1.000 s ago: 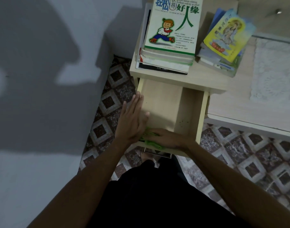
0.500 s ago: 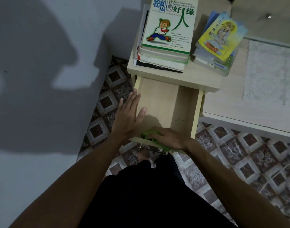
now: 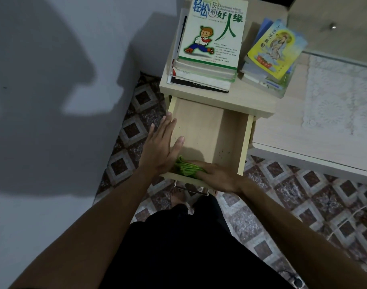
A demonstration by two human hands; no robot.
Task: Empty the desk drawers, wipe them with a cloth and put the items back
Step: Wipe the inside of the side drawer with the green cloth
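Note:
The pale wooden drawer (image 3: 201, 126) stands pulled out from under the desk, with nothing on its floor but a few dark specks at the right. A crumpled green cloth (image 3: 185, 168) lies at the drawer's near left corner. My right hand (image 3: 217, 174) lies flat on the cloth and presses it against the drawer's front. With straight fingers my left hand (image 3: 162, 144) rests on the drawer's left wall. Two stacks of books sit on the desk top: a green and white stack (image 3: 209, 46) and a yellow-covered stack (image 3: 272, 57).
A metal handle (image 3: 191, 189) sticks out below the drawer front. A lower white table (image 3: 303, 151) with a lace mat (image 3: 340, 97) stands to the right. A grey wall fills the left side. Patterned floor tiles (image 3: 293, 197) lie below, and my dark clothing covers the bottom.
My right hand with the green cloth has slid a little along the near end of the drawer. My left hand stays on the left wall. The camera view has shifted slightly.

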